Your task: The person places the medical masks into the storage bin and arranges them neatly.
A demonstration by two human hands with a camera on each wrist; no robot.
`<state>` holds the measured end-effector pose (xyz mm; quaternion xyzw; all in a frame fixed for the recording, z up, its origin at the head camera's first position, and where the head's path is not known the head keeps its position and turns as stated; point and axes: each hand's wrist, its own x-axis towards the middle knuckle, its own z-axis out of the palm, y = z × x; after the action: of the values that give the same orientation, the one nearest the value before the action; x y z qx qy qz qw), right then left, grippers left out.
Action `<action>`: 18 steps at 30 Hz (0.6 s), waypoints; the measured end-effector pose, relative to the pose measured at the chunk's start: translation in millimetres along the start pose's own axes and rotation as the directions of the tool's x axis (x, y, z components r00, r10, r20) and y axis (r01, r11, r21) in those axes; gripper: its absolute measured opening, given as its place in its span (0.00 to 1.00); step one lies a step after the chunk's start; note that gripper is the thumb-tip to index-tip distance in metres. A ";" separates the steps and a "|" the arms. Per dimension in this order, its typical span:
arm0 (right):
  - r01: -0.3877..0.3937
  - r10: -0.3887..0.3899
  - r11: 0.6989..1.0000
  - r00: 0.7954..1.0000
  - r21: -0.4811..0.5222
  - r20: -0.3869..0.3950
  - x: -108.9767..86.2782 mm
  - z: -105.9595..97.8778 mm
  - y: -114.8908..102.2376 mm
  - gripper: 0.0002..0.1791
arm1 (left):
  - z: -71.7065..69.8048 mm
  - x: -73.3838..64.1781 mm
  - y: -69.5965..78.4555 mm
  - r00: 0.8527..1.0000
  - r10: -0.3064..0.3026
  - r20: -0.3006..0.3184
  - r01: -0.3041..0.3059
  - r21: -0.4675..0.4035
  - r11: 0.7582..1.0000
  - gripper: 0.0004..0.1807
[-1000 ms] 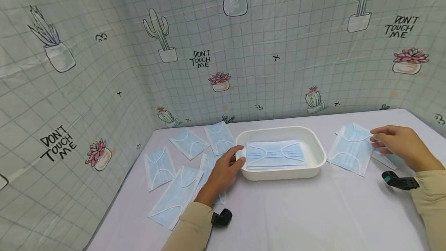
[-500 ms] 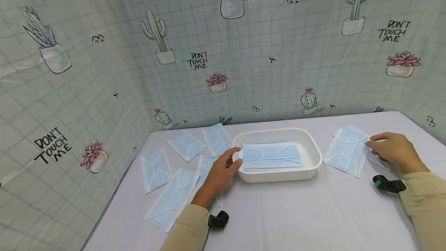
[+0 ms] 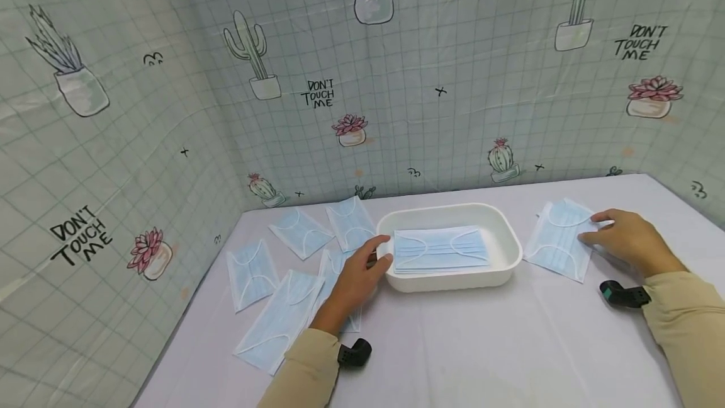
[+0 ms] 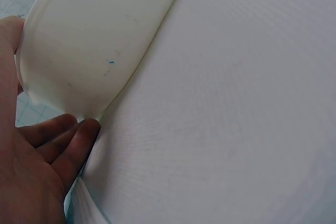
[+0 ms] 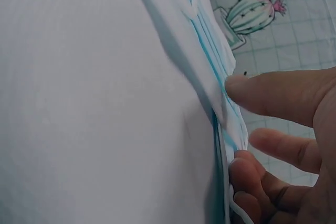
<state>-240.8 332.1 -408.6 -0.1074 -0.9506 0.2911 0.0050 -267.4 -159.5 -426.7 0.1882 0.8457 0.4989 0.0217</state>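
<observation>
My left hand (image 3: 354,279) grips the near-left end of a white plastic tray (image 3: 453,284), the thumb and fingers on either side of its end wall in the left wrist view. Inside the tray lies a flat stack of blue pleated face masks (image 3: 440,249). On the right, my right hand (image 3: 640,241) holds the right edge of a face mask (image 3: 559,238). In the right wrist view the thumb presses the edge of that mask (image 5: 202,40), while the curled fingers meet the side and an ear loop. What lies under this mask is mostly hidden.
Several loose masks (image 3: 277,320) lie spread to the left of the tray, partly under the left forearm. Behind the white table (image 3: 481,345) hangs a grid-patterned cloth (image 3: 430,124) with cactus prints. A black wrist device (image 3: 623,294) sits by each sleeve.
My right hand has shifted slightly left, its thumb now over the mask's edge. A second mask that stuck out under that hand no longer shows. My left hand stays on the tray.
</observation>
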 end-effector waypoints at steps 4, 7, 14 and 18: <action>-0.017 0.017 1.000 1.000 -0.019 -0.012 -1.7 0.8 -1.9 0.44 | -0.6 2.0 1.9 1.000 0.010 0.006 -0.010 0.005 1.000 0.26; -0.023 0.023 1.000 0.999 -0.019 -0.036 -1.9 2.7 -3.9 0.41 | -0.9 2.9 2.1 1.000 0.019 0.008 -0.019 0.004 1.000 0.26; -0.062 0.063 0.998 0.997 0.029 -0.054 -0.1 6.2 -7.3 0.38 | -1.1 0.6 1.3 1.000 0.008 0.009 -0.008 0.008 1.000 0.26; -0.101 0.104 0.993 0.993 0.057 -0.053 1.1 8.1 -8.2 0.38 | -1.5 0.4 0.1 1.000 0.007 0.009 -0.007 0.003 1.000 0.26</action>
<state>-244.1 321.2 -410.9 -0.1639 -0.9351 0.3136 0.0194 -268.0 -160.6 -425.8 0.1935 0.8458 0.4967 0.0234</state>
